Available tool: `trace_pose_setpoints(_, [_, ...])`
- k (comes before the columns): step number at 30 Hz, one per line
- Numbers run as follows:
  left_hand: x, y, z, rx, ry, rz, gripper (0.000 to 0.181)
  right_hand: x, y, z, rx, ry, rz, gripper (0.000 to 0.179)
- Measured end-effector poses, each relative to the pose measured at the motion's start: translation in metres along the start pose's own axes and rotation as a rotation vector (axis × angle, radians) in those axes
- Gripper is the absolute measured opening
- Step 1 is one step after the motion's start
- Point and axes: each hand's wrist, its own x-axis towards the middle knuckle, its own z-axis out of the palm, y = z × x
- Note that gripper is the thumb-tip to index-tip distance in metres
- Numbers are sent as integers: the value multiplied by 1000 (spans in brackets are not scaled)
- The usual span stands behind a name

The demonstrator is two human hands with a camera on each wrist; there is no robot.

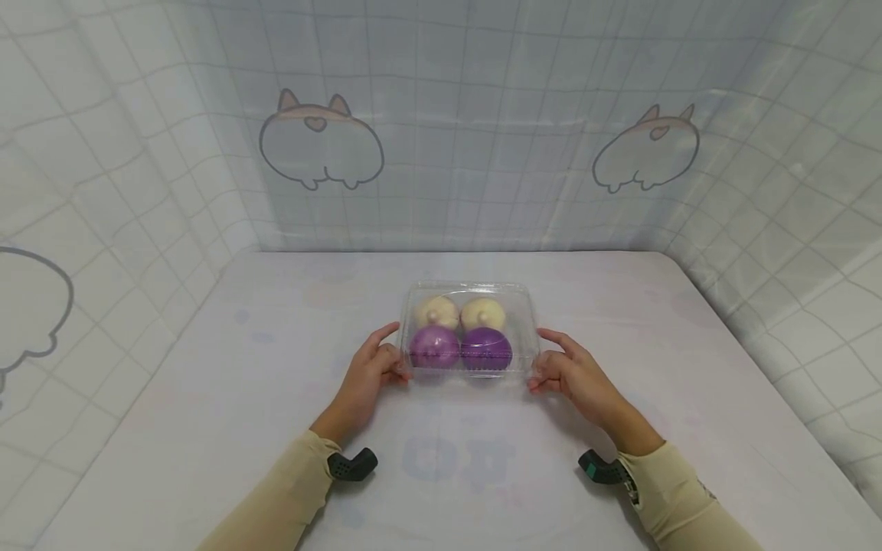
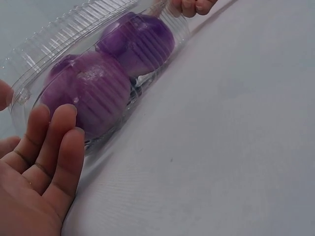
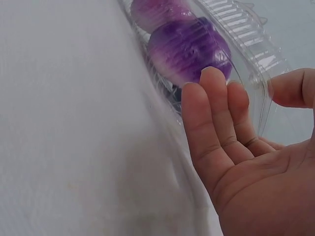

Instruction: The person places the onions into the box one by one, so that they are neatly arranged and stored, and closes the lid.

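Observation:
A clear plastic lidded box (image 1: 521, 310) stands on the table, holding round bun-like things. Two cream ones (image 1: 437, 312) with small knobs on top sit in the far row. Nearer me are a light purple one (image 1: 434, 348) and a dark purple one (image 1: 486, 349), both seen through the plastic. At the box's left end my left hand (image 1: 365, 379) holds the near corner, thumb along the side and fingers bent at the front. My right hand (image 1: 582, 383) grips the opposite corner in the same way. Both wrist views show fingertips (image 2: 65, 115) against the ribbed plastic.
A pale cloth covers the table (image 1: 441, 474). Behind it and at both sides hang grid-patterned curtains (image 1: 468, 207) with cartoon animal outlines. A dark device (image 1: 353, 464) is strapped at each wrist.

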Motion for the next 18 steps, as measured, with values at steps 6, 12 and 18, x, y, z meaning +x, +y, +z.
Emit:
trace_pose_setpoints(6, [0, -3, -6, 79, -9, 24, 52, 1, 4, -2, -9, 35, 48, 55])
trace_pose_setpoints(12, [2, 0, -15, 256, -7, 66, 43, 2, 7, -5, -16, 102, 59, 45])
trace_pose_setpoints(18, [10, 5, -20, 382, -28, 73, 37, 5, 0, -21, -132, 179, 32, 40])
